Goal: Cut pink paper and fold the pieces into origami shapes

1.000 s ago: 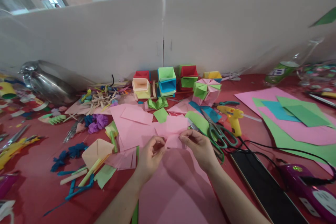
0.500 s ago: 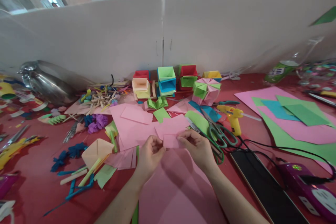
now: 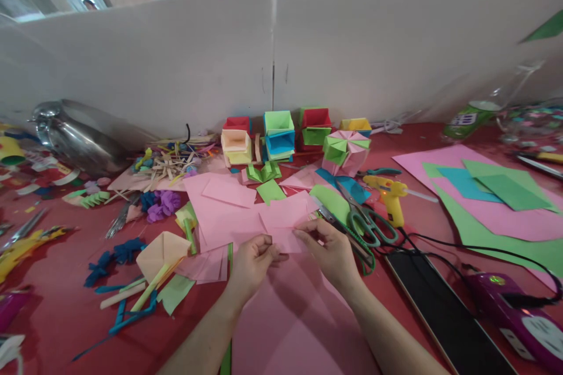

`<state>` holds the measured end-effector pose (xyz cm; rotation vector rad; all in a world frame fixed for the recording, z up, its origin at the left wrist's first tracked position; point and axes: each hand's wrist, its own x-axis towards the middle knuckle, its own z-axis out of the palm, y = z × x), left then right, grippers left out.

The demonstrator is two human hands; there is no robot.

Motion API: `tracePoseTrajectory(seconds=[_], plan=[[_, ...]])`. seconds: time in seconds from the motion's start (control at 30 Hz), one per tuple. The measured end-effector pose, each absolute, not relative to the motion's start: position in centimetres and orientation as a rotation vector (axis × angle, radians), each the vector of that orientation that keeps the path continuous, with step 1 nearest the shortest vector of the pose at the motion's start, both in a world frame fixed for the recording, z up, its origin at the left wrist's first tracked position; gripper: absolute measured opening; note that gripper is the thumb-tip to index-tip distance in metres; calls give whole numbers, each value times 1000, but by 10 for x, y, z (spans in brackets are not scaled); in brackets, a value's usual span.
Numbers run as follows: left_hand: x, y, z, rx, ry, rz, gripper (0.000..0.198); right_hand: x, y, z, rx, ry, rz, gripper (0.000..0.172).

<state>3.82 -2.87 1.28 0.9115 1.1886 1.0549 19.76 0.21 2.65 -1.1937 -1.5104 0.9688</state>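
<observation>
A small piece of pink paper [image 3: 287, 239] is held up between my two hands, above a large pink sheet [image 3: 303, 328]. My left hand [image 3: 253, 263] pinches its lower left corner with thumb and fingertips. On the paper's right edge, my right hand [image 3: 329, 249] is closed, thumb in front. More pink paper [image 3: 285, 210] lies just behind the held piece. Close by my right hand are green-handled scissors [image 3: 372, 225] and a light green paper piece [image 3: 332, 204]. Thin pink strips [image 3: 209, 268] lie to the left of my left hand.
Folded paper boxes [image 3: 279, 132] and a pink-green paper form [image 3: 346, 152] stand along the white partition [image 3: 176, 64]. To the right are a yellow glue gun [image 3: 391, 193], a phone [image 3: 440, 304], a purple power strip [image 3: 519, 316] and cables. A metal jug [image 3: 83, 137] stands back left.
My left hand has moved slightly down from the paper's left side to its lower corner. The small pink paper now shows a taller face. My right hand has hardly moved.
</observation>
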Motion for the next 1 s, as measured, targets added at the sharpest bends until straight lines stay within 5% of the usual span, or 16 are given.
tracePoseTrajectory(seconds=[0.43, 0.63, 1.0], plan=[[38, -28, 17, 897, 1124, 1118, 31, 194, -2, 27, -1159, -1522, 1036, 8], [37, -26, 19, 832, 1152, 1224, 29, 191, -2, 25, -1145, -1438, 1154, 55], [38, -27, 20, 837, 1097, 1181, 32, 190, 1, 29, -1115, -1358, 1378, 20]])
